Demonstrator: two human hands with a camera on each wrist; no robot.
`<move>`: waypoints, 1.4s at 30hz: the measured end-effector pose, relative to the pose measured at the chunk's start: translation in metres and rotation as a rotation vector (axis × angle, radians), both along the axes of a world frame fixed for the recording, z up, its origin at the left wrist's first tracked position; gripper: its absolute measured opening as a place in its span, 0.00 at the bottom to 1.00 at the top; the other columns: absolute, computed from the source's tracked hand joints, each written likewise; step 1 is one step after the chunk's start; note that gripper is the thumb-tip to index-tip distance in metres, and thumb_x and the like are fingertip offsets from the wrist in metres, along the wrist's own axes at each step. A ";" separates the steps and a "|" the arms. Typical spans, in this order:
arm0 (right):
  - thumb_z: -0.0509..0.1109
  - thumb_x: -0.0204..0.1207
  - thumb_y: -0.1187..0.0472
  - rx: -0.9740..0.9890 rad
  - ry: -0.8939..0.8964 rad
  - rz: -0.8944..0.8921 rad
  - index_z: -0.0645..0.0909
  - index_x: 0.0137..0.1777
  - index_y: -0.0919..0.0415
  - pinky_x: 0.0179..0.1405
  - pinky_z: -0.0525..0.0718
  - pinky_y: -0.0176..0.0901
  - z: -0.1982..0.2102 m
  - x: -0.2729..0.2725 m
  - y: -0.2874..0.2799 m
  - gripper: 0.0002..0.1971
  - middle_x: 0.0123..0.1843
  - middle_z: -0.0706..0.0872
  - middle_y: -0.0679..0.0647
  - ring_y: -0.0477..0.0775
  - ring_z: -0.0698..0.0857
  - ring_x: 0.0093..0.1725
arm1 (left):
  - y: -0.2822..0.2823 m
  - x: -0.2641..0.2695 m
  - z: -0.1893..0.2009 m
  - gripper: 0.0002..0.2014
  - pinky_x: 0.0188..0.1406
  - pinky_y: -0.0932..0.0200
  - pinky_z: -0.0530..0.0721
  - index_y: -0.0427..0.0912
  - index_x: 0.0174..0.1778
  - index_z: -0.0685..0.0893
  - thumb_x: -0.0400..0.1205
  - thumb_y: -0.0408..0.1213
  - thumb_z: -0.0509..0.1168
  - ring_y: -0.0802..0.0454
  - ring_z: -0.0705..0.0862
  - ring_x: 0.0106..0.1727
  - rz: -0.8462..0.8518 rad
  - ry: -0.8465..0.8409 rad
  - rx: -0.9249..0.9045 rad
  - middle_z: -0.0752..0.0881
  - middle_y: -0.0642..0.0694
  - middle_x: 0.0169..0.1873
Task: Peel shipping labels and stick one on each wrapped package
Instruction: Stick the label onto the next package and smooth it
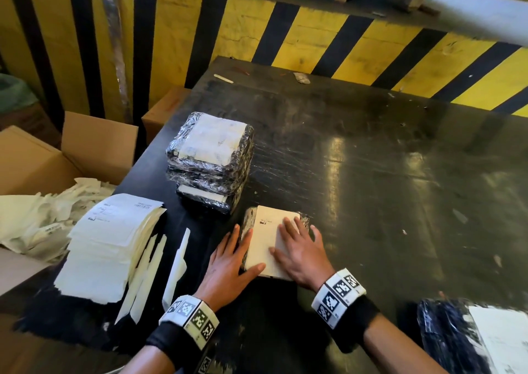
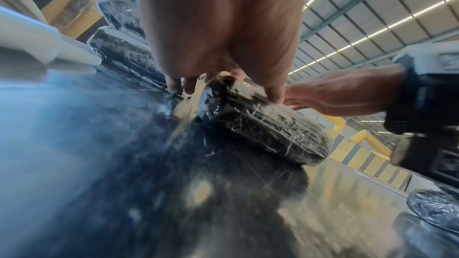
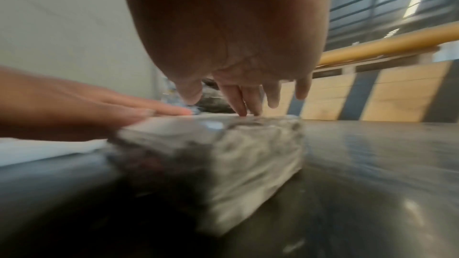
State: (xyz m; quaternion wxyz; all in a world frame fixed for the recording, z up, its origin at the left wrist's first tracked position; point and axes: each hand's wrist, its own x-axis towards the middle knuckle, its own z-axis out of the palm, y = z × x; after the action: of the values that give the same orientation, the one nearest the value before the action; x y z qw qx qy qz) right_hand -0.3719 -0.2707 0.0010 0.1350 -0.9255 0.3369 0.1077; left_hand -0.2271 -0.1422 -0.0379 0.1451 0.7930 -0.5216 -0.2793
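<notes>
A black film-wrapped package (image 1: 248,219) (image 2: 263,125) (image 3: 223,156) lies on the dark table (image 1: 371,173) in front of me, with a white shipping label (image 1: 264,236) on its top. My left hand (image 1: 231,262) lies flat along the package's left side, thumb on the label's near edge. My right hand (image 1: 300,248) presses flat on the label's right half, fingers straight. In the right wrist view the fingertips (image 3: 242,113) touch the package top. A pile of labels (image 1: 105,242) sits at the left.
A stack of labelled wrapped packages (image 1: 211,159) stands just behind. Another wrapped package (image 1: 471,342) lies at the near right corner. Peeled backing strips (image 1: 177,268) lie beside the label pile. An open cardboard box (image 1: 85,151) with waste paper stands left. A yellow-black striped wall (image 1: 314,36) lies behind.
</notes>
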 end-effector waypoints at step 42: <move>0.24 0.68 0.30 -0.039 0.038 -0.257 0.39 0.83 0.54 0.76 0.28 0.57 -0.011 -0.010 0.019 0.45 0.84 0.35 0.46 0.52 0.31 0.82 | 0.005 0.007 0.001 0.40 0.82 0.44 0.47 0.53 0.81 0.30 0.82 0.63 0.47 0.43 0.45 0.85 -0.083 -0.032 0.032 0.40 0.41 0.84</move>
State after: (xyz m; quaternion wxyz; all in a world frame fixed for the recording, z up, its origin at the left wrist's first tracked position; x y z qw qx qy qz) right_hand -0.3815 -0.2513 -0.0095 0.1231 -0.8751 0.4572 0.1005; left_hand -0.2200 -0.1368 -0.0366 0.1123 0.7774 -0.5515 -0.2808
